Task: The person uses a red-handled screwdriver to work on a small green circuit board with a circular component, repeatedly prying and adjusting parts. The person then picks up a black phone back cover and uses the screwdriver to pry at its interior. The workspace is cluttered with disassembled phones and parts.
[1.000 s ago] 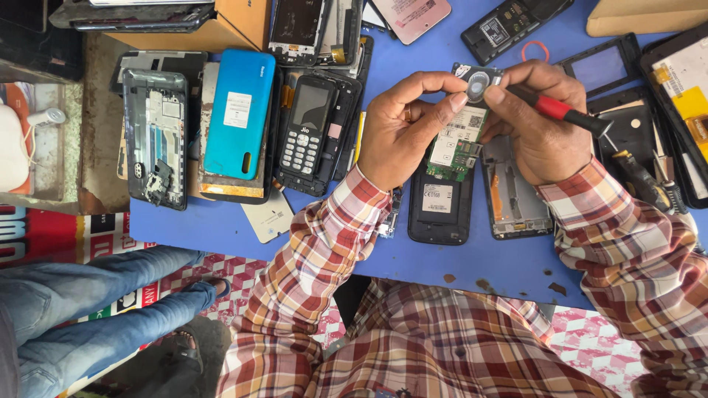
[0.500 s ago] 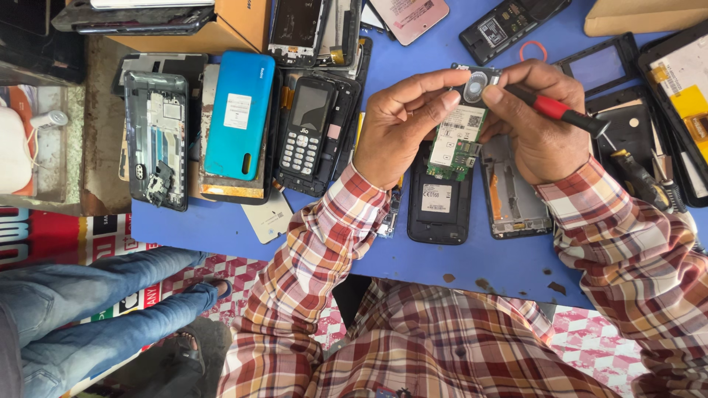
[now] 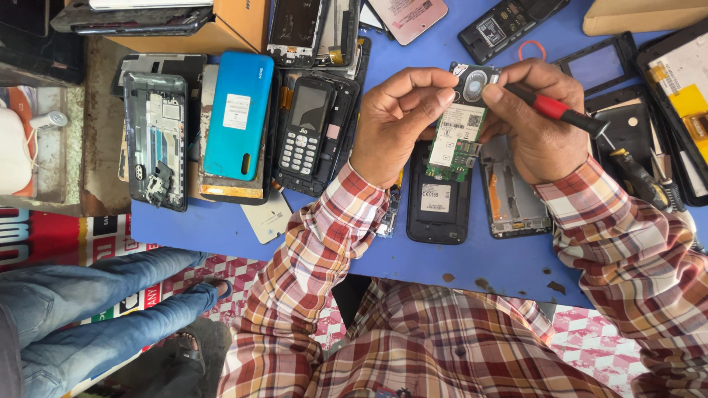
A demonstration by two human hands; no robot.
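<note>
Head view is showing me both hands raised over the blue table [image 3: 413,258]. My left hand [image 3: 394,118] is pinching the green circuit board [image 3: 453,140] by its upper left edge, thumb and forefinger closed on it. My right hand [image 3: 538,121] is gripping a red-handled screwdriver [image 3: 549,107] while its thumb is pressing the board's top, beside a round silver part on a dark housing. The board is looking narrow and green, carrying a white label and small chips, and it is hovering just above an opened black phone shell [image 3: 436,203].
</note>
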